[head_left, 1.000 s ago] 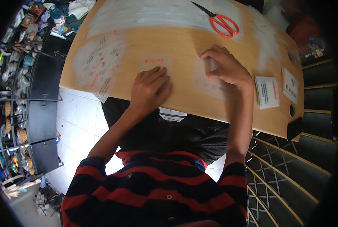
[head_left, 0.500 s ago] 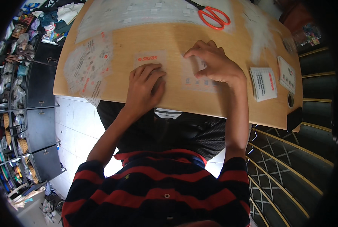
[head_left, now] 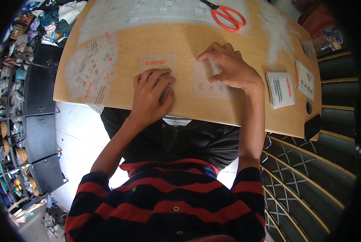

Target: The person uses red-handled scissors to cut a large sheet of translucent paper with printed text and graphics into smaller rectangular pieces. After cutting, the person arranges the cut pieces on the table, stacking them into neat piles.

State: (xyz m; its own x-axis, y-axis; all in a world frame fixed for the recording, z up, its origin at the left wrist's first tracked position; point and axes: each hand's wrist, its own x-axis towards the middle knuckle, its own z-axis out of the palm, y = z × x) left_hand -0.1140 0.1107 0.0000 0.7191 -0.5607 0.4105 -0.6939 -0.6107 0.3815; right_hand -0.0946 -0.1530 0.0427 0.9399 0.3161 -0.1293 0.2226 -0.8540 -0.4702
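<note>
My left hand (head_left: 150, 93) rests on a small translucent plastic bag (head_left: 149, 59) with red print. Its fingers lie loosely bent over the lower part, which they hide. To the right, my right hand (head_left: 238, 71) is over a second translucent printed bag (head_left: 200, 80). Thumb and forefinger stand wide apart in a curve, with nothing gripped between them; the other fingers are bent. The hand covers the right side of this bag. Both bags lie flat on the wooden table (head_left: 184, 103), a strip of bare wood between them.
Loose printed bags (head_left: 87, 76) spread at the table's left. Red-handled scissors (head_left: 229, 18) lie on a large plastic sheet (head_left: 148, 14) at the far side. To the right are a stack of printed bags (head_left: 280, 90), another stack (head_left: 305, 78) and a tape roll (head_left: 308, 107).
The view has shifted slightly. Both hands keep nearly the same pose over the two bags.
</note>
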